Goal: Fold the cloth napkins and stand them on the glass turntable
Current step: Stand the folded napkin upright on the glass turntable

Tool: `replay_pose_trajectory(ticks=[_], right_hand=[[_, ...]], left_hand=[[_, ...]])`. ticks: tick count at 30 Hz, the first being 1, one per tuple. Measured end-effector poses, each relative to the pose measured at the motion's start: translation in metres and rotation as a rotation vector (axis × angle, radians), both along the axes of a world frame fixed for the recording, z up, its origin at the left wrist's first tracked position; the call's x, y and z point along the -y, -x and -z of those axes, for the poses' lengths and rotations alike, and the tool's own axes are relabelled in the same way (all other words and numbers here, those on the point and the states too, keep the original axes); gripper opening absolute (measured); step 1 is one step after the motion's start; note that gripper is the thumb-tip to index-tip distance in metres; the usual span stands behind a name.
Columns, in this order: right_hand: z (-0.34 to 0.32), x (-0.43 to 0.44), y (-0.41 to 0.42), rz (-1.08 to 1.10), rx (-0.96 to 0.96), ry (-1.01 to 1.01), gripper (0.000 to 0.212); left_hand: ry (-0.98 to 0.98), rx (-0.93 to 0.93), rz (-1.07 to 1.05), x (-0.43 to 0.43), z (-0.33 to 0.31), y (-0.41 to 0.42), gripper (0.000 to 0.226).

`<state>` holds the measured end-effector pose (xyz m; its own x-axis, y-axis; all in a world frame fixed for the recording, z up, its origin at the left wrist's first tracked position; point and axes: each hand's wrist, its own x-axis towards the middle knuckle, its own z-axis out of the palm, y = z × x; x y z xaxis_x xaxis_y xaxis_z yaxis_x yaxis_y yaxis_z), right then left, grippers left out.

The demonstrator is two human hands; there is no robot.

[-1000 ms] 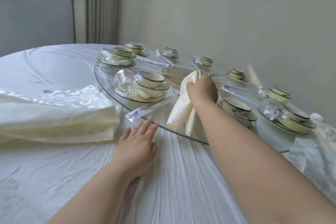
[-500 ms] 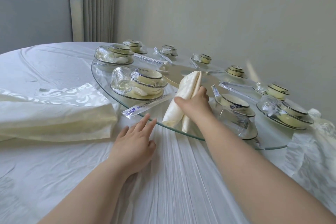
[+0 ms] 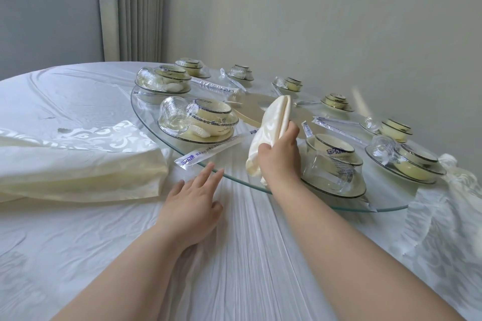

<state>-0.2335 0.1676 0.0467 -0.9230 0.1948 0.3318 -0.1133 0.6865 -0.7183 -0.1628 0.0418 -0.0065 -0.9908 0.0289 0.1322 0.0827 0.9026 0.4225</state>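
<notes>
Clutter rings the glass turntable (image 3: 236, 179): shrink-wrapped bowl sets all round the rim, w/ wrapped chopstick packets btwn them. Nearest-left set (image 3: 200, 120) sits just left of the napkin (image 3: 271, 130). Nearest-right set (image 3: 333, 164) is right beside the R hand (image 3: 280, 157), its glass nearly at the wrist, so the napkin's gap is narrow. One chopstick packet (image 3: 208, 154) lies along the near rim, its end overhanging toward the L hand (image 3: 194, 206). Gold hub (image 3: 254, 112) shows under the glass behind the napkin. Stack of cream cloths (image 3: 78, 172) sits on the tablecloth (image 3: 260, 255), left of the turntable.

Napkin is a rolled cream cone, tilted, top leaning away over the hub, lower end at the near rim; can't tell if it rests on the glass. R hand fingers curl round its lower half, thumb on the near side. L hand lies palm down on the tablecloth, fingers straight, slightly spread, tips just short of the rim.

Vs 0.5 s ago: napkin stands steeper, R hand grips lower on it; L hand hasn't moved.
</notes>
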Motion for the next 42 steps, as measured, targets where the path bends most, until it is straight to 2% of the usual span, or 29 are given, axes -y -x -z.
replay_pose_trajectory(ticks=[3, 7, 11, 15, 21, 29, 37, 42], right_hand=[[0.000, -0.008, -0.012, -0.014, -0.036, -0.013, 0.054], [0.008, -0.004, -0.019, -0.034, 0.022, -0.053, 0.056], [0.009, 0.007, -0.007, -0.019, 0.068, -0.025, 0.056], [0.006, 0.016, 0.008, -0.046, 0.096, -0.090, 0.061], [0.007, 0.026, 0.016, -0.077, 0.068, -0.091, 0.059], [0.012, 0.014, 0.008, -0.061, 0.011, -0.096, 0.084], [0.018, 0.004, 0.003, -0.088, 0.013, -0.079, 0.084], [0.016, 0.007, 0.003, -0.058, -0.029, -0.041, 0.091]], left_hand=[[-0.005, 0.002, 0.004, 0.000, -0.001, -0.001, 0.062], [-0.019, -0.001, 0.005, 0.000, -0.001, -0.003, 0.062], [-0.025, -0.008, 0.008, 0.001, -0.001, -0.002, 0.061], [-0.021, -0.021, 0.008, 0.001, 0.000, 0.000, 0.061], [-0.015, -0.027, 0.006, 0.001, 0.001, 0.001, 0.062], [-0.015, -0.018, 0.008, 0.001, 0.001, 0.000, 0.062], [-0.025, -0.025, 0.002, 0.001, 0.001, 0.000, 0.063], [-0.024, -0.040, 0.001, 0.001, 0.002, 0.001, 0.064]])
